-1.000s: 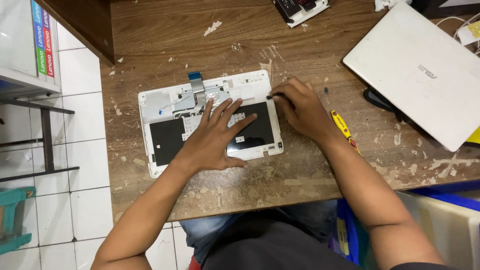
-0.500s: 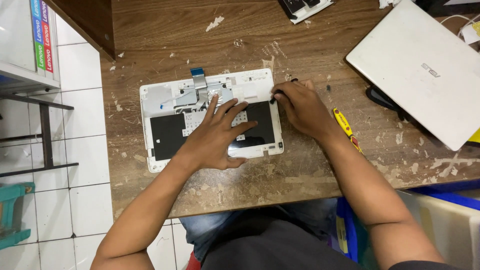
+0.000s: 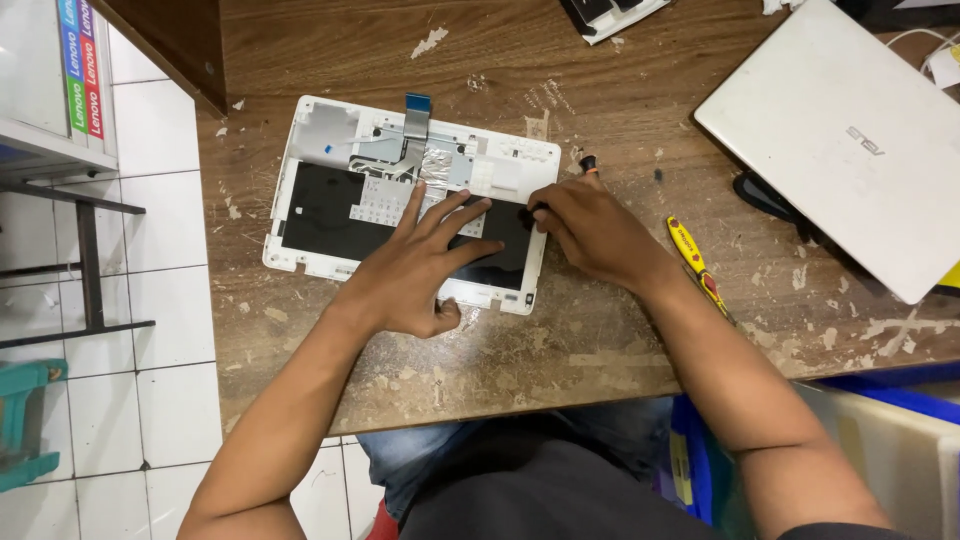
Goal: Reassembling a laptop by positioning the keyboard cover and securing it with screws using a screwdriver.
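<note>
Head view, looking straight down at the bench. A white laptop shell (image 3: pixel 330 130) lies face down on the worn wooden table (image 3: pixel 480 350), inner side up, with a black panel (image 3: pixel 330 215) filling most of its lower half. A silvery foil patch (image 3: pixel 430 160) sits near the upper middle, and a flat ribbon cable with a blue tip (image 3: pixel 415 110) sticks up past the top edge.

My left hand (image 3: pixel 415 270) lies flat on the shell, fingers spread wide across the black panel and a pale perforated sheet (image 3: pixel 380 200), palm pressing near the lower edge. It grips nothing; it only bears down.

My right hand (image 3: pixel 595 235) rests at the shell's right edge, fingers curled in tight around a slim tool; a dark handle end (image 3: pixel 589 162) pokes out above the knuckles. The tip is hidden under the fingers, so I cannot tell just where it meets the shell.

Just beside my right wrist, on the table, lies a yellow and red tool (image 3: pixel 695 262), untouched. Further right, well apart from the shell, a closed white laptop (image 3: pixel 840 130) sits at an angle, with a dark object (image 3: pixel 765 195) partly tucked under its near edge. At the top edge of the frame is a black and white part (image 3: pixel 605 15). The table surface is flecked with chipped pale paint
</note>
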